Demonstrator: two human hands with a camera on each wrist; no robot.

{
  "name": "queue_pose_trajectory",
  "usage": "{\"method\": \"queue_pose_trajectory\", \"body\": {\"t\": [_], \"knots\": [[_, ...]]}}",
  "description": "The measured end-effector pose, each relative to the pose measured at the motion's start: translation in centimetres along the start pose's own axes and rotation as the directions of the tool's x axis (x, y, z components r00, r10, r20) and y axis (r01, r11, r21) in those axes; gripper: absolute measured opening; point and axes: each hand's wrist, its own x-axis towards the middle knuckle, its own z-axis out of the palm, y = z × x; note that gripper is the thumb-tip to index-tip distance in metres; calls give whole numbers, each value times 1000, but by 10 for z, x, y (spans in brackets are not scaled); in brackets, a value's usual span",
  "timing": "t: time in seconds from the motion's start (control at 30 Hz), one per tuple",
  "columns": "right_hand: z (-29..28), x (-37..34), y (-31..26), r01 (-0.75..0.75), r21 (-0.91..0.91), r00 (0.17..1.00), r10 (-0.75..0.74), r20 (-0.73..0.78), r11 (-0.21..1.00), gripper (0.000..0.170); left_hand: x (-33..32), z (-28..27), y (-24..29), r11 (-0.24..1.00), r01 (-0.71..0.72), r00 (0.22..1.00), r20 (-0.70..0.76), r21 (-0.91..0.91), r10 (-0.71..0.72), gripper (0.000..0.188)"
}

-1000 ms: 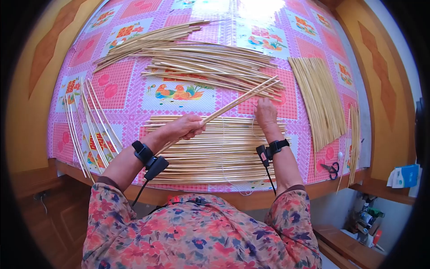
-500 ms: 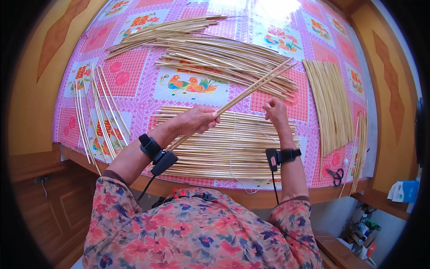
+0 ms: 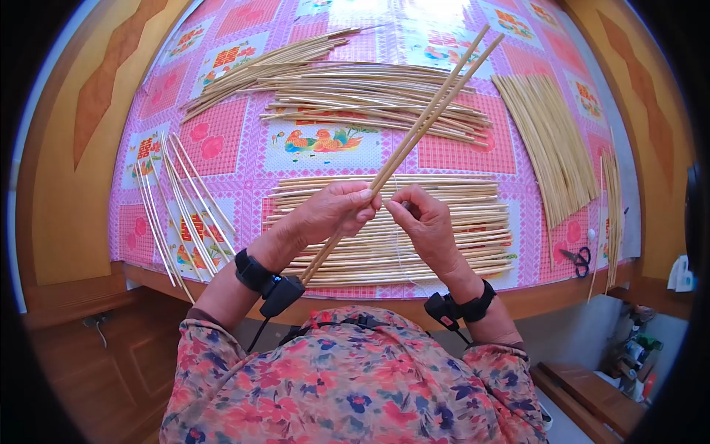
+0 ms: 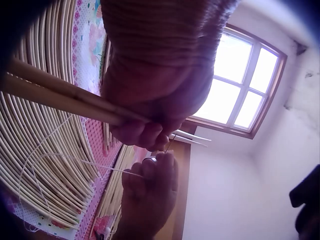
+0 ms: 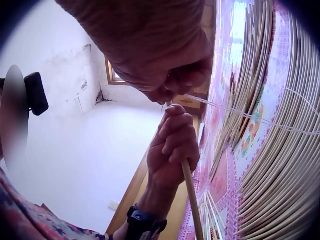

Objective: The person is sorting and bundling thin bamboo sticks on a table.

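My left hand (image 3: 336,211) grips two long, slim wooden sticks (image 3: 444,87), tilted up and away to the right over the table. Beneath both hands lies a row of similar sticks (image 3: 473,218), side by side, with white thread across it. Close beside the left fingers is my right hand (image 3: 429,229), its thumb and fingers bent together. In the right wrist view, white thread (image 5: 225,107) runs from the right fingertips back to the row. The left wrist view shows the same thread (image 4: 110,168) looping over the sticks, and the fingertips of both hands nearly meeting.
Loose piles of sticks (image 3: 370,96) lie at the back, and a flat, tight panel of sticks (image 3: 547,148) at the right. Thin pale sticks (image 3: 194,214) spread on the left. Scissors (image 3: 579,260) lie near the front right edge, beside upright-lying sticks (image 3: 612,222).
My right hand has come in from the right to beside the left hand. The two sticks in my left hand now point up more steeply.
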Motion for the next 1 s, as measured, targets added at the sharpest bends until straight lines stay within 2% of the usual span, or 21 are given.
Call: {"method": "queue_pose_trajectory", "body": {"t": [0.07,0.1,0.2,0.27,0.33,0.5,0.67,0.73,1.0], "knots": [[-2,-3,2,83,-178,996,-80,26,980,10,-5,4,-1,999,-9,1000,3,-32,9,24],[-2,-5,-1,65,-223,998,-58,38,973,11,-7,5,-2,999,-14,1000,-7,-32,14,24],[5,-10,-6,1,-122,1000,-1,1,993,11,-11,8,-3,1000,-24,999,-35,-15,23,24],[6,-13,-8,-7,-125,1000,11,29,992,11,-14,8,-6,999,-30,999,-26,-29,29,24],[5,-16,-14,-128,-85,990,133,54,988,9,-16,9,-8,999,-33,999,-19,-43,32,23],[3,-27,-20,-142,-103,982,153,109,985,27,-21,10,-10,998,-38,998,-46,-49,36,23],[2,-31,-25,-124,-94,974,139,177,988,27,-25,13,-12,998,-32,999,-39,-54,30,24],[1,-33,-31,-97,-178,973,131,191,979,27,-26,13,-13,998,-27,999,-33,-57,25,24],[0,-36,-30,-112,-113,969,134,209,987,28,-27,15,-14,997,-31,1000,5,-69,31,24]]}}
